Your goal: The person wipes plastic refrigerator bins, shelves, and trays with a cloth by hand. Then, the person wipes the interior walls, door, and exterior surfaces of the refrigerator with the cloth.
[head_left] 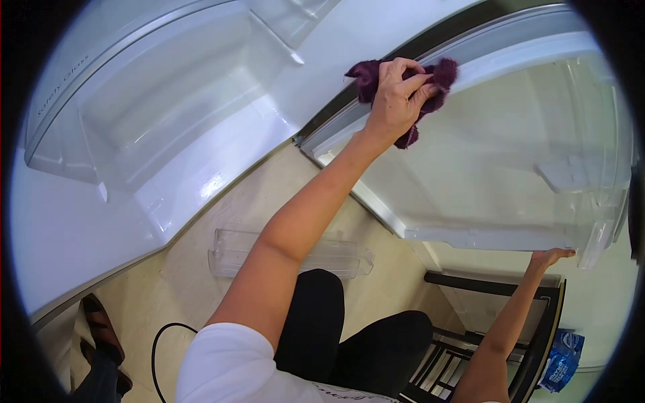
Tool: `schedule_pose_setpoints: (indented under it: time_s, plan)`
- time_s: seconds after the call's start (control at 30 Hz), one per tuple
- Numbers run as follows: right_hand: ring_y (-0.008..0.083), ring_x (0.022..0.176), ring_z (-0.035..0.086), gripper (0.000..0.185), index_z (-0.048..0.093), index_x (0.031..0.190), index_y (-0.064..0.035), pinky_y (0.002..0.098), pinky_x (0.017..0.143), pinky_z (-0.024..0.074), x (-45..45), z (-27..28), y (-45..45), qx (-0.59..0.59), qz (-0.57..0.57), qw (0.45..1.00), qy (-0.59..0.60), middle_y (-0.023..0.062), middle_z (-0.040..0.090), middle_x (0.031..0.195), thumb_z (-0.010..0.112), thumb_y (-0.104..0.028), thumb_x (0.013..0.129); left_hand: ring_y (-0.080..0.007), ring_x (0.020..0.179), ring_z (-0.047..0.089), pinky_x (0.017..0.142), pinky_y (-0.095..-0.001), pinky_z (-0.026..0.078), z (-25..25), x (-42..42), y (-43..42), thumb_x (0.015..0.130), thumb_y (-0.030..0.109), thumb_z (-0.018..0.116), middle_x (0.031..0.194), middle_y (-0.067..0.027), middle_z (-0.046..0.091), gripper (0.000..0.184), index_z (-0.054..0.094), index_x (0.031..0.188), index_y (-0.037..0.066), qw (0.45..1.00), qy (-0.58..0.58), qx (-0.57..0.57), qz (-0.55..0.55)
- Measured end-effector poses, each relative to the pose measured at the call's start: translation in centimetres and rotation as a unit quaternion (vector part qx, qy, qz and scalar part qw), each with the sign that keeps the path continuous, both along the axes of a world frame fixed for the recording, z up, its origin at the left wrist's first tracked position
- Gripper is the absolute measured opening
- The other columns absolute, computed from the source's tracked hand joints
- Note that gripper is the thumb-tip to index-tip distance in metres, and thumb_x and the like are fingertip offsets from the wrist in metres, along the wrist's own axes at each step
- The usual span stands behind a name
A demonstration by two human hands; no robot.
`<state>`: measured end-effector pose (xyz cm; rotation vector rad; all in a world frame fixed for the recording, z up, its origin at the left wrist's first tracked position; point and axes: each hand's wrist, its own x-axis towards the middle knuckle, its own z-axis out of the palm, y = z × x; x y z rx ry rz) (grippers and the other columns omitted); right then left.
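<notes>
A dark maroon cloth (440,84) is bunched under my left hand (401,97), whose fingers are closed on it. The cloth presses against the hinge-side border of the open refrigerator door (470,141), close to the dark gap beside the fridge body. Farther right, my right hand (552,256) grips the outer edge of the door; part of the hand is hidden behind it. To the left, the white fridge interior (195,114) stands open, with a clear glass shelf panel (60,148) lettered "Safety Glass".
A clear plastic door bin (289,254) lies on the floor beyond my knees. A dark-framed chair or rack (497,285) stands under my right arm, near a blue packet (563,359). At lower left are another person's sandalled foot (104,329) and a black cable (158,349).
</notes>
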<state>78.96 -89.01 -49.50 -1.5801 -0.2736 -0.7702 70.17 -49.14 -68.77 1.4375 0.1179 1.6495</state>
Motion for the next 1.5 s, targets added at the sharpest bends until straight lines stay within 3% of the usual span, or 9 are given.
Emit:
schedule_pose_setpoints:
  time_s: [0.5,0.7,0.83,0.97,1.0,1.13,1.33,1.43,1.5]
  plan:
    - [0.0354,0.129,0.03,0.084,0.024,0.14,-0.0135,0.0502,0.104,0.0321,0.5,-0.7,-0.2,-0.044,-0.052,0.998,0.008,0.0114,0.029,0.142,0.004,-0.072,0.082,-0.0301,0.09,0.053,0.081,-0.0362,0.042,-27.2,1.0,-2.9,0.075,-0.006,0.05,0.091,-0.0109,0.057,0.026,0.063,0.094,0.007,0.958,0.158,-0.239,-0.004]
    - [0.0355,0.127,0.033,0.086,0.027,0.139,-0.0121,0.0511,0.103,0.0335,1.5,-0.6,-1.6,-0.043,-0.06,0.997,0.02,0.0122,0.031,0.141,0.006,-0.073,0.081,-0.0337,0.099,0.054,0.086,-0.0373,0.042,-35.3,2.3,-5.4,0.08,0.0,0.053,0.101,-0.0174,0.058,0.027,0.06,0.105,0.006,0.868,0.344,-0.359,-0.016]
    - [0.0356,0.126,0.034,0.09,0.027,0.138,-0.0111,0.0515,0.102,0.0343,1.8,-0.7,-2.0,-0.052,-0.081,0.995,0.014,0.0127,0.032,0.14,0.007,-0.076,0.079,-0.0248,0.103,0.055,0.089,-0.0329,0.042,-31.4,3.2,-8.2,0.083,0.005,0.058,0.113,-0.0178,0.057,0.032,0.052,0.114,-0.001,0.718,0.118,-0.667,-0.156]
    - [0.0348,0.122,0.039,0.091,0.03,0.136,-0.0085,0.0508,0.101,0.0359,1.8,-1.0,-2.3,-0.05,-0.047,0.998,0.006,0.013,0.037,0.136,0.007,-0.076,0.079,-0.0244,0.104,0.054,0.09,-0.0312,0.041,-31.1,3.4,-11.3,0.082,0.003,0.059,0.115,-0.016,0.056,0.038,0.048,0.118,-0.004,0.652,0.185,-0.687,-0.262]
    - [0.0348,0.121,0.039,0.09,0.031,0.135,-0.0083,0.0509,0.101,0.036,2.0,-1.0,-2.5,-0.055,-0.036,0.998,0.0,0.0129,0.038,0.135,0.006,-0.075,0.08,-0.0247,0.101,0.055,0.087,-0.0312,0.041,-32.9,4.3,-13.2,0.082,0.005,0.058,0.113,-0.0153,0.058,0.034,0.051,0.113,-0.006,0.706,0.201,-0.628,-0.26]
    - [0.0349,0.121,0.039,0.088,0.031,0.135,-0.0085,0.0514,0.101,0.036,2.6,-0.7,-2.9,-0.038,-0.023,0.999,0.007,0.0127,0.037,0.136,0.003,-0.072,0.081,-0.0309,0.095,0.058,0.081,-0.0332,0.044,-31.5,4.5,-17.7,0.08,0.004,0.054,0.106,-0.0221,0.06,0.027,0.057,0.103,-0.009,0.688,0.322,-0.573,-0.309]
    - [0.0338,0.125,0.035,0.085,0.028,0.137,-0.0084,0.0514,0.102,0.0344,2.6,-0.9,-3.4,-0.098,-0.028,0.995,-0.024,0.0127,0.034,0.138,0.004,-0.069,0.083,-0.0255,0.082,0.059,0.064,-0.0361,0.046,-25.0,2.3,-20.8,0.069,0.0,0.048,0.091,-0.0252,0.06,0.029,0.056,0.093,-0.014,0.574,0.665,-0.092,-0.469]
    - [0.0334,0.126,0.034,0.083,0.026,0.138,-0.0091,0.0502,0.106,0.0283,1.2,-0.7,-3.6,-0.112,-0.079,0.99,0.035,0.0128,0.034,0.139,0.008,-0.069,0.084,-0.0374,0.103,0.057,0.077,-0.0367,0.049,-21.9,1.2,-21.9,0.073,0.001,0.052,0.113,-0.0339,0.052,0.051,0.037,0.117,-0.02,0.619,0.588,-0.243,-0.46]
    - [0.0296,0.13,0.029,0.068,0.024,0.14,-0.0087,0.045,0.106,0.0248,-1.0,-1.8,-4.1,-0.095,-0.139,0.984,0.062,0.0109,0.034,0.14,0.024,-0.057,0.092,-0.0329,0.102,0.057,0.078,-0.0346,0.049,-18.9,0.6,-21.8,0.076,0.005,0.056,0.115,-0.0336,0.049,0.071,0.013,0.125,-0.023,0.627,0.573,-0.279,-0.449]
